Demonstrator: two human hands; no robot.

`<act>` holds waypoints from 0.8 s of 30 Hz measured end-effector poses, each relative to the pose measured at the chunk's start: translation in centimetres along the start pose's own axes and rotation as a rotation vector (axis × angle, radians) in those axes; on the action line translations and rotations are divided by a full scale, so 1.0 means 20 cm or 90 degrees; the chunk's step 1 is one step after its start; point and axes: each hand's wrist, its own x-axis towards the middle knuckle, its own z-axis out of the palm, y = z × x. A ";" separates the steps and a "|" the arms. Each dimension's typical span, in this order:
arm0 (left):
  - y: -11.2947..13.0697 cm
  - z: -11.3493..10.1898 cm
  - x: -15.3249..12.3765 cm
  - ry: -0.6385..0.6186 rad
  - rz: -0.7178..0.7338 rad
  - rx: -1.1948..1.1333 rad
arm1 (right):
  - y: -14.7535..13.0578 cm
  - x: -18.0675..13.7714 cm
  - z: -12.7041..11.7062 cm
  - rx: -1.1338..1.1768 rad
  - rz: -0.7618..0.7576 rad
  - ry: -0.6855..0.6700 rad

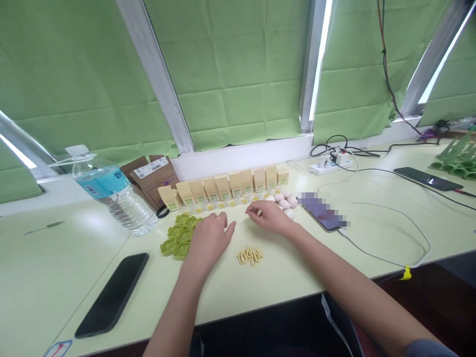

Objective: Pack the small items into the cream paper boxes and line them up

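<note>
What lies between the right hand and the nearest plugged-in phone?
In the head view, a cluster of pale pink pieces lies between the right hand and that phone.

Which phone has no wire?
The left phone, by the green pieces. The middle phone has a white wire, the right phone a red one.

Single view taken from camera worn on head, directed forward and down. Table [230, 290] overlooked from near side at short range; left hand [210, 235] and right hand [270, 217] framed close to middle. Upper background filled by green blinds [253, 74]. Near table edge [260, 305] included low in frame.
</note>
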 end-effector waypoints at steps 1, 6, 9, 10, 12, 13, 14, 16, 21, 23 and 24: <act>0.03 0.04 0.06 0.016 0.024 -0.036 | 0.00 0.00 0.00 -0.003 -0.005 -0.002; 0.13 0.24 0.32 -0.005 0.050 -0.301 | 0.03 0.02 -0.01 -0.076 0.029 0.017; 0.15 0.34 0.42 0.004 0.070 -0.420 | 0.05 0.02 -0.02 -0.091 0.063 0.048; 0.14 0.37 0.44 0.012 0.072 -0.463 | 0.05 0.02 -0.02 -0.087 0.068 0.055; 0.13 0.43 0.45 0.025 0.053 -0.552 | 0.05 0.02 -0.02 -0.073 0.067 0.065; 0.12 0.46 0.45 0.027 0.037 -0.588 | 0.05 0.02 -0.02 -0.056 0.065 0.072; 0.11 0.48 0.44 0.024 0.020 -0.614 | 0.05 0.02 -0.01 -0.030 0.063 0.083; 0.08 0.52 0.43 0.006 0.006 -0.638 | 0.04 0.03 -0.02 0.034 0.072 0.119; 0.07 0.55 0.39 -0.022 0.036 -0.627 | 0.12 0.11 -0.16 0.052 0.110 0.260; 0.08 0.54 0.38 -0.028 0.043 -0.616 | 0.21 0.16 -0.27 0.020 0.134 0.307; 0.08 0.54 0.38 -0.030 0.045 -0.612 | 0.26 0.18 -0.32 -0.008 0.155 0.327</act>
